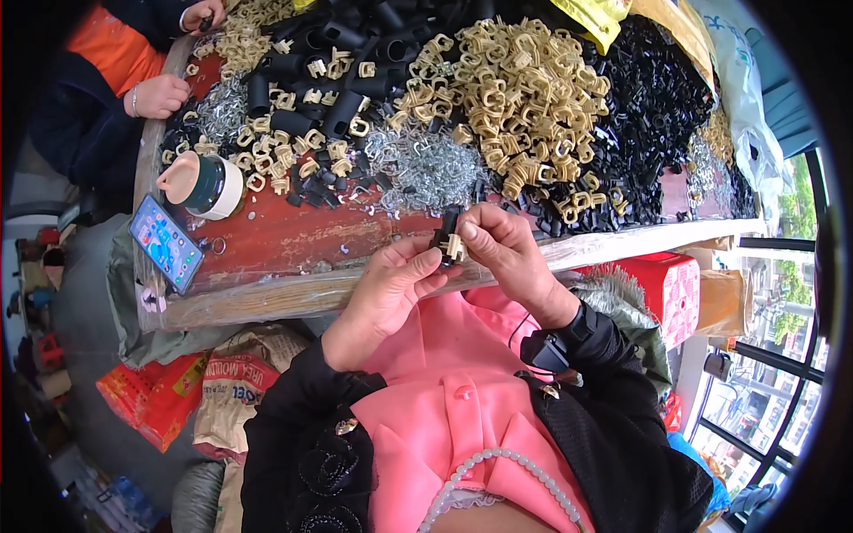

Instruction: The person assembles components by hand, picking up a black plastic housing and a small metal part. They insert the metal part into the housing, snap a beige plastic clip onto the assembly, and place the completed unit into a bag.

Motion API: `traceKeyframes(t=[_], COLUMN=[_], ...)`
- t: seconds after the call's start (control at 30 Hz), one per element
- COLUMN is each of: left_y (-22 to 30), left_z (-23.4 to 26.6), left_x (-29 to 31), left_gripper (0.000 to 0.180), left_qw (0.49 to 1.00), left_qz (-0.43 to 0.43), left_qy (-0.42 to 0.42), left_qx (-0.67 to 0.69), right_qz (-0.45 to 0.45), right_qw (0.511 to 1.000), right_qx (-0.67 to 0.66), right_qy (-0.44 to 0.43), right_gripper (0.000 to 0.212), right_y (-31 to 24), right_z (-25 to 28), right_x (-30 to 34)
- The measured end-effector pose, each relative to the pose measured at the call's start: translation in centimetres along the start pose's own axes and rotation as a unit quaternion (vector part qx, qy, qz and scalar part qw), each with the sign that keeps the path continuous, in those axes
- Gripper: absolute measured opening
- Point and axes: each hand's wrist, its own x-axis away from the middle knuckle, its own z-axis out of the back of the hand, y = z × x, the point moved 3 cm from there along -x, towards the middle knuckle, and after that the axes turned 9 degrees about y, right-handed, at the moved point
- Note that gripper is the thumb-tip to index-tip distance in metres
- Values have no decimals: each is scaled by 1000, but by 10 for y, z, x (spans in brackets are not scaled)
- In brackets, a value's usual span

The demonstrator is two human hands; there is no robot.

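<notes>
Just in front of the table's near edge, my left hand (391, 282) grips a small black plastic part (450, 218) between thumb and fingers. A cream plastic clip (455, 249) sits against the side of that part. My right hand (508, 253) is closed at the right of it, with thumb and forefinger pinched on the assembly; my fingertips partly cover where the pieces meet. Beyond my hands lie a heap of silvery metal pieces (435, 173), too fine to tell apart, and a large pile of cream clips (529, 98).
Black tubes (342, 114) and small black parts (635, 124) cover much of the red table (293, 240). A phone (166, 242) and a lidded cup (211, 185) stand at the left. Another person's hand (160, 96) rests at the far left edge. A red stool (657, 293) is below the table's right.
</notes>
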Motion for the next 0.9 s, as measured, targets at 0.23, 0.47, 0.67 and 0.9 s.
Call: traceKeyframes(t=[0.23, 0.47, 0.67, 0.9], left_y=[-2, 1, 10, 11], left_z=[-5, -3, 9, 17], left_x=[-2, 5, 9, 13], left_gripper=[23, 20, 20, 20], left_qw=[1000, 999, 999, 1000], left_qz=[3, 14, -14, -18], left_qy=[0, -6, 4, -1], left_qx=[-16, -49, -39, -14], right_qz=[72, 97, 200, 283], right_qw=[989, 978, 801, 685], right_qx=[119, 174, 545, 653], right_qy=[51, 58, 145, 155], right_gripper=[15, 12, 17, 16], right_y=[9, 13, 1, 14], right_z=[1, 13, 33, 26], right_x=[4, 2, -28, -34])
